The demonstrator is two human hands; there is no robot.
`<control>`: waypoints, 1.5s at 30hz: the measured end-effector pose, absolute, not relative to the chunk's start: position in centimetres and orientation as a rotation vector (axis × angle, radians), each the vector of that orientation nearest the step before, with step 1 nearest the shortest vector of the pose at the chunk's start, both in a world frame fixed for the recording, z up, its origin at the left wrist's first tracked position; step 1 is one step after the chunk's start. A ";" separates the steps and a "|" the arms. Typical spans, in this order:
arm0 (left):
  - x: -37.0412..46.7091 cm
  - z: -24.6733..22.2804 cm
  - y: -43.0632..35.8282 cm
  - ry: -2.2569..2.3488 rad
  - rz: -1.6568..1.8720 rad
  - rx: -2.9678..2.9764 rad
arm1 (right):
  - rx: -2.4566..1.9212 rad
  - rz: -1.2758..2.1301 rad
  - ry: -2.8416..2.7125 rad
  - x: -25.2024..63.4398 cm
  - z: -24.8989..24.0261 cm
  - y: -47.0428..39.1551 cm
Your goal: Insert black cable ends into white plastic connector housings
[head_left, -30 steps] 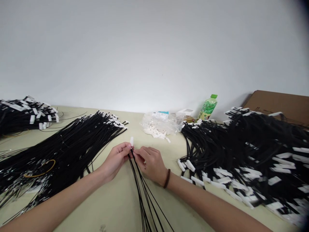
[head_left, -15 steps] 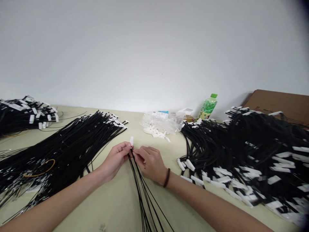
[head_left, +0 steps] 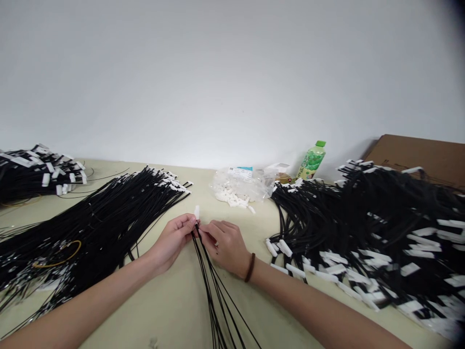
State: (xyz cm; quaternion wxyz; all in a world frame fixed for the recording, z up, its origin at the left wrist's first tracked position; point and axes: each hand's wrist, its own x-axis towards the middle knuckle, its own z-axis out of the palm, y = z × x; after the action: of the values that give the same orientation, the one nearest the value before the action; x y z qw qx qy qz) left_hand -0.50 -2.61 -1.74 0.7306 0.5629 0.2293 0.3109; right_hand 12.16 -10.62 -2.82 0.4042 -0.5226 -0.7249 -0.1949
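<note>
My left hand [head_left: 177, 241] is closed, pinching a small white connector [head_left: 196, 212] that sticks up above the thumb. Just to its right, my right hand [head_left: 225, 247] is also closed, with thumb and index finger gripping a thin black cable close under the connector. Several black cables [head_left: 214, 291] fan out from between the hands down to the bottom of the view. The fingertips hide where the cable ends meet the connector. A dark band [head_left: 250, 267] circles my right wrist.
A large bundle of black cables [head_left: 109, 218] with white ends lies left, another [head_left: 36, 177] behind it. To the right is a pile of black cables [head_left: 334, 218] with white connectors. A clear bag [head_left: 240, 186] of white connectors, a green bottle [head_left: 311, 160] and a cardboard box [head_left: 417, 155] stand behind.
Both hands keep nearly the same grip on the connector and cable. The whole view has shifted very slightly.
</note>
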 end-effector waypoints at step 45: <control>-0.4 -1.3 -2.9 0.529 0.693 1.218 | -1.298 -0.532 -1.779 12.2 -2.8 -10.6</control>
State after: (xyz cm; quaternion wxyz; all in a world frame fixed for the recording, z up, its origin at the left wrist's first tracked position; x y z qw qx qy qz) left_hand -0.42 -2.90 -1.34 0.7326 0.5535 0.2404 0.3148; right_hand 12.17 -10.62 -2.82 0.4242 -0.5187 -0.7111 -0.2128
